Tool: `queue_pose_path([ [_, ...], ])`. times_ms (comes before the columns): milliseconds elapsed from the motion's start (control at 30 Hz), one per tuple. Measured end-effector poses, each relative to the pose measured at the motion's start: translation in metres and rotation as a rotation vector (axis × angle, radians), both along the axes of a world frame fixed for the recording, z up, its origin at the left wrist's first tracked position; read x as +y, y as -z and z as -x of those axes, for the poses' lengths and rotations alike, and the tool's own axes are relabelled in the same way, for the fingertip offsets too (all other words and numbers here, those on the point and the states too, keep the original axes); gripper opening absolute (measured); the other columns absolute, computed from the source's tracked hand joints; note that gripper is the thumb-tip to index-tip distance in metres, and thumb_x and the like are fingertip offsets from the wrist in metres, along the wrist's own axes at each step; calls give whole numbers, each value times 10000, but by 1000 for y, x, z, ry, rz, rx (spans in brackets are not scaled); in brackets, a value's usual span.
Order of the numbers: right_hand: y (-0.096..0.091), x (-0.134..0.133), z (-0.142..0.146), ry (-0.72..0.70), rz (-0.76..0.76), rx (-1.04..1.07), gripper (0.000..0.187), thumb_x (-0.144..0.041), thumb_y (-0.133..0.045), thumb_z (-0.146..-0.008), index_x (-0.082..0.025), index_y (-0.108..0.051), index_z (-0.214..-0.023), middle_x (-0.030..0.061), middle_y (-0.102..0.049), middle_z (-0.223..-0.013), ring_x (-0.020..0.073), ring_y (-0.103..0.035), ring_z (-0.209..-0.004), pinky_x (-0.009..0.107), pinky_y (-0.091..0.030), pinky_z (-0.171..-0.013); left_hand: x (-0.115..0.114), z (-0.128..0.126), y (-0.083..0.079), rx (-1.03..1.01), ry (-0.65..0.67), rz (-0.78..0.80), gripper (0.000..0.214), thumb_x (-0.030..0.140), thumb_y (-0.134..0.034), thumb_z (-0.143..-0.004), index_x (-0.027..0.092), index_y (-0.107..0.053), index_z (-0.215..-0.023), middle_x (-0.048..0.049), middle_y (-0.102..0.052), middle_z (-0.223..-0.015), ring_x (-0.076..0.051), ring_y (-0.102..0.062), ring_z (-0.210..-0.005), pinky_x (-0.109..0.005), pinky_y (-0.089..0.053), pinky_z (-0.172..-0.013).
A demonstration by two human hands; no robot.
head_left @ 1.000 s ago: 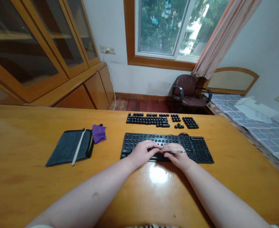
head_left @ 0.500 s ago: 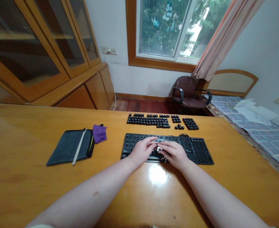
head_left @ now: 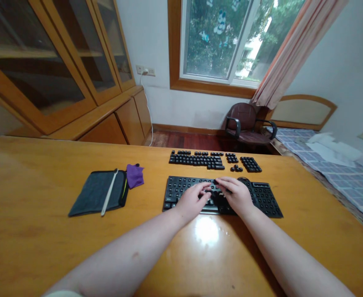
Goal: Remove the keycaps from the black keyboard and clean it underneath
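Glass-fronted cabinets are seen along the left wall. On the glossy wooden table, a dark pouch and a purple cloth are laid left of centre. The keyboard is set mid-table, with loose keycaps ranged near the far edge. The left hand is rested on the keyboard with its fingers loosely spread; the right hand is laid beside it, and its grip cannot be told. A window and an armchair are seen beyond.

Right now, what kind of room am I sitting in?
Most likely a bedroom used as a home study: a wooden desk with a keyboard, a glass-fronted wooden cabinet along the wall, and a bed with a patterned sheet near the window.
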State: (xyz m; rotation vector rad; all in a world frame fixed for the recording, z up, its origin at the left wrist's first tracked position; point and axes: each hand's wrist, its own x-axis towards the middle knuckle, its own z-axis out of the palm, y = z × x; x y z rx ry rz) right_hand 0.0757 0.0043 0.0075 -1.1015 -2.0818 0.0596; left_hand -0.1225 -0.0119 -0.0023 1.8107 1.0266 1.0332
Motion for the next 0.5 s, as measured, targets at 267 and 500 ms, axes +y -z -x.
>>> queue_pose_path([
  [267,-25,76,14,137,203,-317,197,-205,-567,-823,-226,-723,-943,37,-704,-999,175,-644,-930,274,-488,-853,-2,2,-7,173,39,-85,251,241,-496,-857,193,-599,-1081,-49,-669,-1037,-175,-621,-925,-315,-486,-853],
  [500,-3,91,41,208,309,-473,166,-287,-603,-786,-224,-747,-842,58,-722,-834,198,-650,-786,255,-466,-705,-1,3,-6,193,56,-111,243,264,-467,-879,203,-615,-1061,-37,-676,-998,-168,-616,-904,-301,-474,-844],
])
